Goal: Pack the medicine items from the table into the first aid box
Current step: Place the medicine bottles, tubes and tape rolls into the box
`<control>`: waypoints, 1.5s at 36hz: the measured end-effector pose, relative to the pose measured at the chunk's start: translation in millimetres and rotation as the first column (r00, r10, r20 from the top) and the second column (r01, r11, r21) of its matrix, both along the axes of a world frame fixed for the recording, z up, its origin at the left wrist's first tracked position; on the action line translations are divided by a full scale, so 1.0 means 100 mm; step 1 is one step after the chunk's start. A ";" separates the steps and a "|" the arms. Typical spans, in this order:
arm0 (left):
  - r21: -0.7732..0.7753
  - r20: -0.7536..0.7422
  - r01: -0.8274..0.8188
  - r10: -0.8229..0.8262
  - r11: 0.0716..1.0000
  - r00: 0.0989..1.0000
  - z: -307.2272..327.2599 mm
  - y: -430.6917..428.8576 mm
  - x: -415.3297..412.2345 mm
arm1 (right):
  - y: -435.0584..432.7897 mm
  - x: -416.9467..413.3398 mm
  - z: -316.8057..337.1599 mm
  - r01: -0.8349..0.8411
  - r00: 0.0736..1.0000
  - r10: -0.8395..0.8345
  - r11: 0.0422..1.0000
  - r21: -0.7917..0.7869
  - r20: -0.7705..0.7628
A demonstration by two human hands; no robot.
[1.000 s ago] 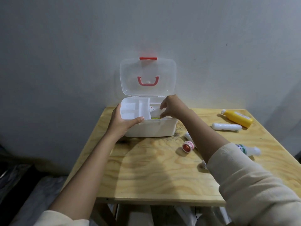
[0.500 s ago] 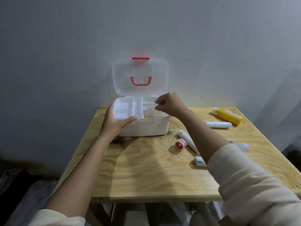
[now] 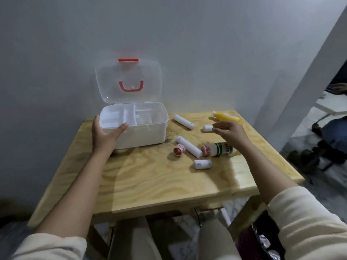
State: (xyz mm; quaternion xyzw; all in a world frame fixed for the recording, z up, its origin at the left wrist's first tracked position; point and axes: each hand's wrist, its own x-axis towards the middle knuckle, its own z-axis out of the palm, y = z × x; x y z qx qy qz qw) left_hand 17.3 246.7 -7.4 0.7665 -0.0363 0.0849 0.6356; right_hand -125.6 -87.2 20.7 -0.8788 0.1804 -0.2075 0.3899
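Your right hand (image 3: 230, 133) had swung away from the first aid box (image 3: 142, 132) to the small white roll (image 3: 207, 128) to its right, thumb and forefinger parted at the roll's end, while your left hand (image 3: 103, 134) gripped the box's near-left corner, thumb over the rim, presumably steadying it.

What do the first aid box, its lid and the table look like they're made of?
Box: opaque white plastic, smooth with a slight sheen. Lid: clear plastic, probably. The wall shows through it, and it carries a red handle. Table: pale wood, likely plywood, with swirling grain and a matte finish.
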 end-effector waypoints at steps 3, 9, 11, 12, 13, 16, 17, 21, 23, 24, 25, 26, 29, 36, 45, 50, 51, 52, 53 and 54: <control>-0.012 0.024 -0.038 0.038 0.999 0.999 -0.03 -0.03 -0.03 | -0.14 -0.27 -0.16 0.095 0.995 -0.095 0.995 0.036 -0.017; -0.048 0.022 -0.072 0.073 0.996 0.997 -0.06 -0.05 -0.04 | -0.20 -0.56 -0.41 0.174 0.984 -0.165 0.968 0.182 -0.066; -0.051 0.019 -0.067 0.068 0.996 0.998 -0.07 -0.05 -0.03 | -0.21 -0.62 -0.44 0.159 0.985 -0.142 0.966 0.206 -0.093; -0.049 0.018 -0.064 0.065 0.997 0.998 -0.07 -0.05 -0.03 | -0.23 -0.65 -0.44 0.146 0.986 -0.128 0.969 0.200 -0.103; -0.049 0.015 -0.063 0.063 0.997 0.998 -0.07 -0.04 -0.03 | -0.25 -0.67 -0.44 0.131 0.988 -0.111 0.972 0.193 -0.109; -0.045 0.017 -0.068 0.068 0.997 0.998 -0.06 -0.06 -0.04 | -0.30 -0.71 -0.44 0.084 0.991 -0.061 0.976 0.203 -0.118; -0.046 0.016 -0.070 0.071 0.996 0.997 -0.06 -0.06 -0.04 | -0.31 -0.72 -0.43 0.069 0.992 -0.046 0.976 0.206 -0.116; -0.037 0.015 -0.076 0.077 0.996 0.997 -0.06 -0.06 -0.05 | -0.31 -0.75 -0.41 0.041 0.995 -0.020 0.972 0.233 -0.095; -0.038 0.013 -0.077 0.077 0.996 0.997 -0.06 -0.06 -0.05 | -0.30 -0.74 -0.41 0.050 0.997 -0.034 0.972 0.232 -0.073; -0.039 0.015 -0.075 0.076 0.996 0.997 -0.06 -0.06 -0.06 | -0.29 -0.74 -0.43 0.065 0.997 -0.053 0.971 0.231 -0.059; -0.043 0.016 -0.073 0.074 0.996 0.997 -0.06 -0.06 -0.06 | -0.28 -0.73 -0.43 0.082 0.996 -0.074 0.969 0.234 -0.041; -0.045 0.019 -0.071 0.072 0.996 0.997 -0.06 -0.07 -0.06 | -0.27 -0.73 -0.44 0.096 0.995 -0.093 0.966 0.239 -0.021; -0.045 0.023 -0.068 0.069 0.997 0.997 -0.05 -0.07 -0.07 | -0.23 -0.71 -0.43 0.093 0.995 -0.101 0.962 0.255 0.021; -0.055 0.019 -0.061 0.062 0.997 0.998 -0.07 -0.05 -0.04 | -0.20 -0.62 -0.41 0.080 0.991 -0.113 0.933 0.350 0.076; -0.051 0.007 -0.052 0.053 0.997 0.999 -0.05 -0.04 -0.04 | -0.15 -0.22 -0.13 0.113 0.955 -0.183 0.953 0.282 0.235; -0.011 -0.005 -0.026 0.026 1.000 1.000 0.01 -0.01 -0.06 | 0.00 0.01 0.21 0.058 0.921 -0.158 0.959 0.277 0.355; 0.001 -0.012 -0.015 0.015 1.000 1.000 0.02 0.00 -0.06 | 0.07 0.05 0.30 0.038 0.915 -0.146 0.959 0.280 0.375; 0.011 -0.016 -0.004 0.004 1.000 1.000 0.03 0.02 -0.05 | 0.14 0.10 0.39 0.018 0.912 -0.123 0.965 0.261 0.391; 0.019 -0.018 0.007 -0.007 1.000 1.000 0.04 0.04 -0.03 | 0.22 0.16 0.49 -0.005 0.911 -0.088 0.974 0.225 0.403; 0.025 -0.021 0.022 -0.021 0.999 1.000 0.05 0.05 -0.02 | 0.31 0.22 0.58 -0.034 0.909 -0.046 0.982 0.184 0.414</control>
